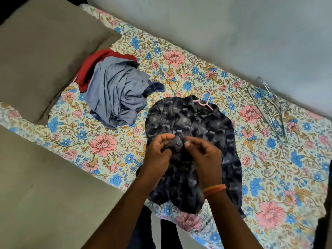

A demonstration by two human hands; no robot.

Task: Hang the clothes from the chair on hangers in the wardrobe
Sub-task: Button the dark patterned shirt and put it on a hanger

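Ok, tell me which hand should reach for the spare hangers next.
Right hand, probably. The clear hangers lie on the bedsheet to the right of the dark shirt, nearer that hand; the left hand would have to cross over.

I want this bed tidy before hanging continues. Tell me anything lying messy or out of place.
The grey-blue garment lies crumpled in a heap over a red one beside the pillow. The spare hangers lie in a loose tangle by the wall.

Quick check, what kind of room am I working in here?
Most likely a bedroom: a bed with a floral sheet, a brown pillow, a pile of clothes and spare hangers lying on it.
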